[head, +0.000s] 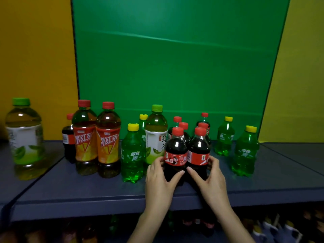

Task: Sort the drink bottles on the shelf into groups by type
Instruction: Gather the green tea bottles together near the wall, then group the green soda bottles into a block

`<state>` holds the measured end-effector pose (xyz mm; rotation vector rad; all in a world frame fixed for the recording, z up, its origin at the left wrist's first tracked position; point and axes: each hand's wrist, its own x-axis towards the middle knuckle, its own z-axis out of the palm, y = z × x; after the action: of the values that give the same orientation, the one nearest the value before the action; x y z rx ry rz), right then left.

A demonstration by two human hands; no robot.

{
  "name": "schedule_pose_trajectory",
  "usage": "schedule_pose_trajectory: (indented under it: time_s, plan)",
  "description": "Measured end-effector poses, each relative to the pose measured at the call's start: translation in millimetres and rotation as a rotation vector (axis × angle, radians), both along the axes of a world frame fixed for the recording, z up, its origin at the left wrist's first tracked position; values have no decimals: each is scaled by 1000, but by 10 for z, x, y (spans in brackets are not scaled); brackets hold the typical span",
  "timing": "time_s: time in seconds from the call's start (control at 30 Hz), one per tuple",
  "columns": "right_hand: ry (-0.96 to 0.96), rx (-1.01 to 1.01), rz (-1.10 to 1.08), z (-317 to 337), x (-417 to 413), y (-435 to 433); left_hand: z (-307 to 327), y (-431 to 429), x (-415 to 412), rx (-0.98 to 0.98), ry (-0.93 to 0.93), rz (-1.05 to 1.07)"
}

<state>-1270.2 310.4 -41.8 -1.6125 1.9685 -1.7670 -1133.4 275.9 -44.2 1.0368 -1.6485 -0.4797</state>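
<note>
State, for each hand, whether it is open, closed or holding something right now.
The left hand holds the left cola bottle, fingers curled round it.
The right hand holds the right cola bottle, fingers curled round it.

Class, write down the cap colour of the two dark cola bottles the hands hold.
Red, on both cola bottles; the head view shows them best.

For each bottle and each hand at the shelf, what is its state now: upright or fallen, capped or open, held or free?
left hand: grips left front cola bottle, upright, capped.
right hand: grips right front cola bottle, upright, capped.
rear cola bottles: upright, capped, free.
lone cola bottle: upright, capped, free.
iced tea bottles: upright, capped, free.
green tea bottles: upright, capped, free.
green soda bottles: upright, capped, free.
</note>
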Motion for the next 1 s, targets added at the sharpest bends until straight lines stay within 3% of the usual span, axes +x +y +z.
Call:
schedule_pose_trajectory:
  time_s: [0.23, 0.43, 0.6, 0.77, 1.0]
  plan:
    - [12, -13, -54, -1, -94, -163, 65, 55, -143, -59, -156, 189]
    - [29, 20, -74, 39, -68, -153, 113, 59, -159, -79, -185, 261]
    - [116, -162, -144, 214, 131, 40, 121, 77, 84, -239, -183, 231]
    - [87, -334, -34, 406, 501, 89, 115, 52, 618, -344, -133, 203]
    - [65, -282, 171, 539, 1017, -196, 147, -135, 1466, -315, -113, 219]
